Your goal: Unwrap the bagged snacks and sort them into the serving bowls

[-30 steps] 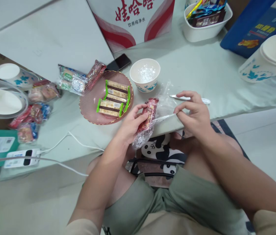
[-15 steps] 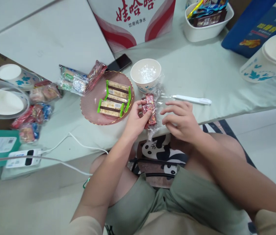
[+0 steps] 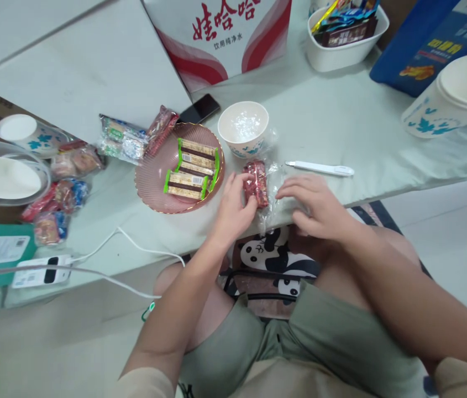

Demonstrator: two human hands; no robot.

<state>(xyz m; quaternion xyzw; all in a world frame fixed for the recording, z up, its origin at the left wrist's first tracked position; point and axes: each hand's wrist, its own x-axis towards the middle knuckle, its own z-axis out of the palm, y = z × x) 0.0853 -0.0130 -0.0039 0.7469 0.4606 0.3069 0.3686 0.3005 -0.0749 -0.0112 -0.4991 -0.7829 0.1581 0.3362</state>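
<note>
My left hand point(image 3: 234, 209) grips the left side of a red snack packet point(image 3: 260, 185), its fingers at the upper edge and its thumb near the lower end. Clear plastic wrap point(image 3: 273, 205) spreads out on the packet's right. Beside that wrap my right hand point(image 3: 318, 207) hovers with bent, parted fingers and nothing in them. Just beyond it lies a white utility knife point(image 3: 322, 168). Behind the packet stands a paper bowl point(image 3: 239, 145) with clear plastic scraps inside. To the left, a pink ribbed plate point(image 3: 149, 185) with a gold rim bears several green-ended snack bars point(image 3: 187, 183).
A black phone point(image 3: 200, 109) lies behind the plate. Bagged snacks point(image 3: 123, 138) and paper cups point(image 3: 17, 128) are on the left, near a white cable point(image 3: 146, 250). At the back right are a white tub point(image 3: 343, 58) of packets and large stacked paper cups point(image 3: 444, 108).
My left hand and the red packet have shifted slightly right, and the packet has turned a little. My right hand has moved slightly, its fingers still apart. The whole view has shifted slightly.
</note>
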